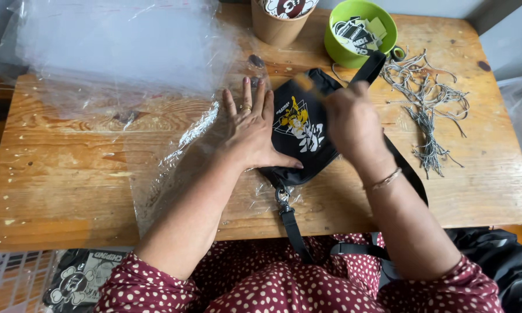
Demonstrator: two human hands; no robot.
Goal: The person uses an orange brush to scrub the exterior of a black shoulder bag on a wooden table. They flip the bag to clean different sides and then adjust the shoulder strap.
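Black pouch [301, 130] sits mid-bench, half on a clear plastic bag [179, 150] — left hand [250, 130] pressing flat and spread, right hand [353, 119] blurred, grip unclear. Risk: its strap [293, 229], dangling off the near edge, could snag — dragging it.

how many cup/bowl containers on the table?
2, both at the table's far edge: a brown paper cup, partly cut off by the frame, and a green bowl of small tags just right of it. Others may lie out of frame.
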